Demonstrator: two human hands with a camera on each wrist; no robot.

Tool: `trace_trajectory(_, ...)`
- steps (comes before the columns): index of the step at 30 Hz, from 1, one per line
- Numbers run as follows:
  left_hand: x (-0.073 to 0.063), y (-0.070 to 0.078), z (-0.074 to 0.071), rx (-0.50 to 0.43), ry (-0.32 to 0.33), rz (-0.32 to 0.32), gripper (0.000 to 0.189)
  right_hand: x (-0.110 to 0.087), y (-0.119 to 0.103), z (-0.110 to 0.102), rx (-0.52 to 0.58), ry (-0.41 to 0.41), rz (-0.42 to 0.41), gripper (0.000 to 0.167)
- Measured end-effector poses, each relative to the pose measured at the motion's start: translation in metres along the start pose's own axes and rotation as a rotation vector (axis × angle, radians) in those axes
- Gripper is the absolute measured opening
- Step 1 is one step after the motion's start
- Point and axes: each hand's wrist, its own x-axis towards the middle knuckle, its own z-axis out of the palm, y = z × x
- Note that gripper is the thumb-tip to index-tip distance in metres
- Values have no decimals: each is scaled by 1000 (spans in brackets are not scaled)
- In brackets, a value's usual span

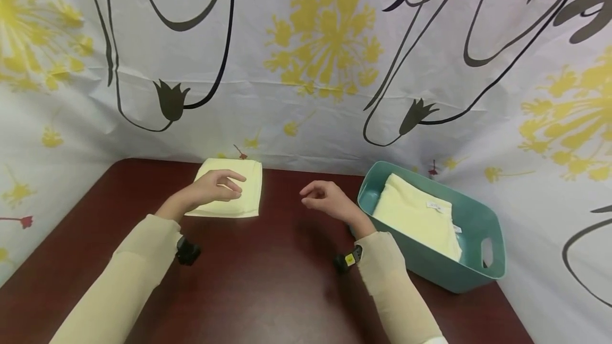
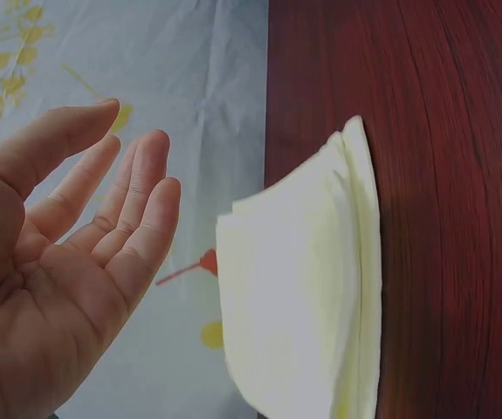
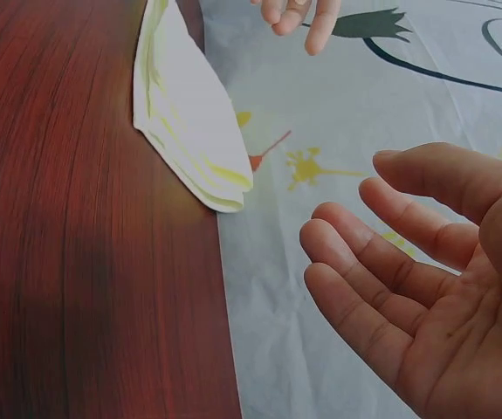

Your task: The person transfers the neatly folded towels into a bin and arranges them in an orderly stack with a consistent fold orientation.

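My left hand (image 1: 215, 187) hovers over a folded pale yellow cloth (image 1: 248, 190) lying at the back left of the table. Its fingers are loosely bent and hold nothing; the left wrist view shows the palm (image 2: 58, 305) beside the cloth's layered folds (image 2: 294, 297). Over the middle of the table hangs my right hand (image 1: 327, 199), relaxed, with nothing between thumb and fingers. In the right wrist view its fingers (image 3: 381, 262) are spread a little, apart from the same cloth (image 3: 194, 113).
A teal basket (image 1: 430, 177) stands at the right of the dark red-brown table (image 1: 253, 280). Another pale yellow cloth (image 1: 411, 216) with white tags lies inside it. A white curtain (image 1: 229, 126) with yellow flowers and grey plant prints hangs along the table's back edge.
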Motion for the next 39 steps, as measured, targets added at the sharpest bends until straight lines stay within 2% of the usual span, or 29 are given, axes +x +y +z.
trace_trajectory(10,-6,-12,-16,30,25,-22,44,25,0,11,16,-21,10,18)
trace_trajectory(15,-16,-17,-23,41,64,-56,45,40,1,17,14,-50,30,16)
trace_trajectory(21,-25,-26,-31,16,80,-71,49,56,2,26,25,-91,42,17)
trace_trajectory(33,-29,-43,-41,52,98,-109,54,71,11,44,36,-78,116,22)
trace_trajectory(39,-35,-57,-53,76,116,-144,55,72,11,54,67,-88,128,20)
